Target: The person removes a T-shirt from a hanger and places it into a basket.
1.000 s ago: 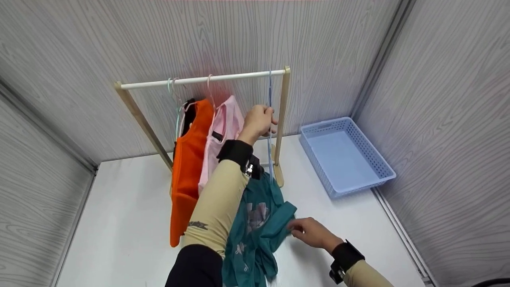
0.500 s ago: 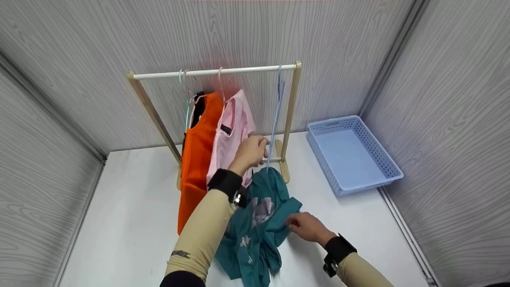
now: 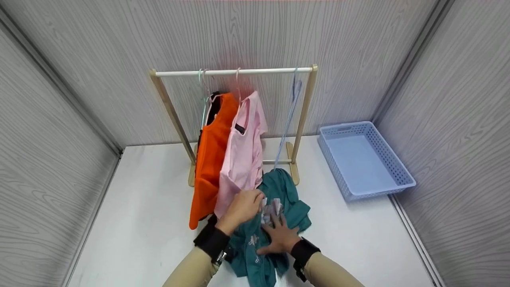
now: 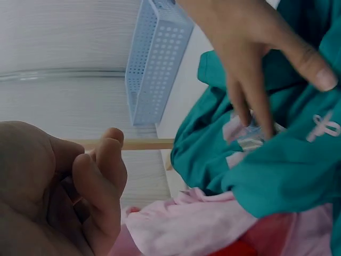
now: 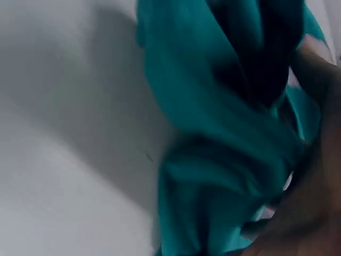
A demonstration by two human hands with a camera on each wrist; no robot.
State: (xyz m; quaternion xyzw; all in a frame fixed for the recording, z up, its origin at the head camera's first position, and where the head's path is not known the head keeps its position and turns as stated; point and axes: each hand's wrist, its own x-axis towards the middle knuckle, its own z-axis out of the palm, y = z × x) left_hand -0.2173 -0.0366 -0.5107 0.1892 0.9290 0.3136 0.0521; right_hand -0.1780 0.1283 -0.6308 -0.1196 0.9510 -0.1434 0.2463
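A teal long-sleeved garment (image 3: 281, 184) with a pale printed patch lies bunched on the white table at the rack's front right. My right hand (image 3: 282, 236) rests on it with spread fingers; in the left wrist view those fingers lie on the teal cloth by the pale patch. Just left of it, my left hand (image 3: 244, 207) is above the cloth near the pink top's hem. Its fingers (image 4: 98, 186) are loosely curled around nothing. A thin blue hanger (image 3: 291, 113) hangs tilted from the rail, its lower end reaching the garment. The right wrist view is blurred.
A wooden rack with a white rail (image 3: 275, 71) stands at the back. On it hang an orange garment (image 3: 213, 159), a pink top (image 3: 245, 155) and something black behind them. A blue perforated basket (image 3: 366, 159) sits to the right. Grey walls enclose the table.
My left hand has come down from beside the blue hanger to the garment. My right hand has moved left from the garment's edge onto its front, fingers spreading. The head view has shifted.
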